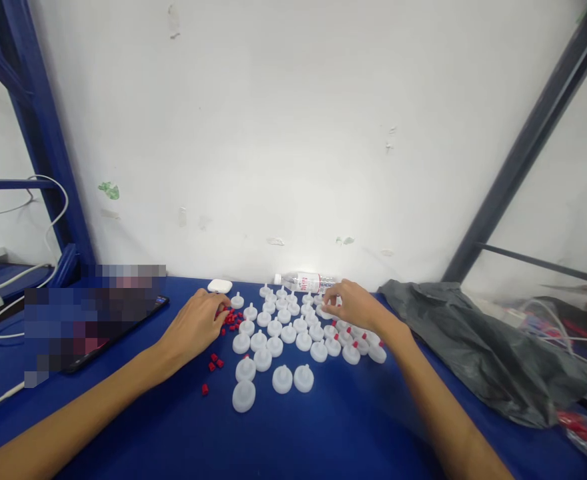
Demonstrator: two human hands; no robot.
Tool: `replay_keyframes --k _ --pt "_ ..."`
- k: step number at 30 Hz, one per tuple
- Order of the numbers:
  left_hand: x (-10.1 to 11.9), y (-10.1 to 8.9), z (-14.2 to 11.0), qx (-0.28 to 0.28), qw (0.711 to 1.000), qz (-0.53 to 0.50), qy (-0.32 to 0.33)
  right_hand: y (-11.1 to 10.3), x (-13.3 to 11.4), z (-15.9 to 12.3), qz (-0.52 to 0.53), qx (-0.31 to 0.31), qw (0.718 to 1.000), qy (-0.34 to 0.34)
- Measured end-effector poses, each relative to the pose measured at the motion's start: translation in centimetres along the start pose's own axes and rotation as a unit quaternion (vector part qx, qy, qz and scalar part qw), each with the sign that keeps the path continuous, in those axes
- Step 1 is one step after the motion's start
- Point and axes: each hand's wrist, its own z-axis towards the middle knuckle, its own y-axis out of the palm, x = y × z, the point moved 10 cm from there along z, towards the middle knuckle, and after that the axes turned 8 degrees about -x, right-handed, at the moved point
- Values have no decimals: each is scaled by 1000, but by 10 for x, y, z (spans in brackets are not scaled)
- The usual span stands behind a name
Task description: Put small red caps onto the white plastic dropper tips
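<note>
Many white nozzle caps stand spout-up on the blue table, in a cluster between my hands. Several at the right carry small red tips on their spouts. My left hand is at the pile of loose red tips, fingers bent down and thumb close to them; whether it pinches one is hidden. My right hand is at the back right of the cluster, its fingers curled together over a white cap. What sits between those fingertips cannot be made out. A few red tips lie apart, nearer to me.
A clear plastic bottle lies along the wall behind the caps. At the back left is a white case; a tablet or phone lies further left. Grey plastic sheeting covers the right side. Blue metal posts frame the table.
</note>
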Motion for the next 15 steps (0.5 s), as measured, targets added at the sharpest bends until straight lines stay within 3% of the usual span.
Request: replay_keyframes --k 9,15 --pt "3 6 -1 -13 1000 17 10 9 0 -4 43 -56 997 25" --pt "3 7 -3 -24 999 21 9 8 4 -6 57 -56 996 36"
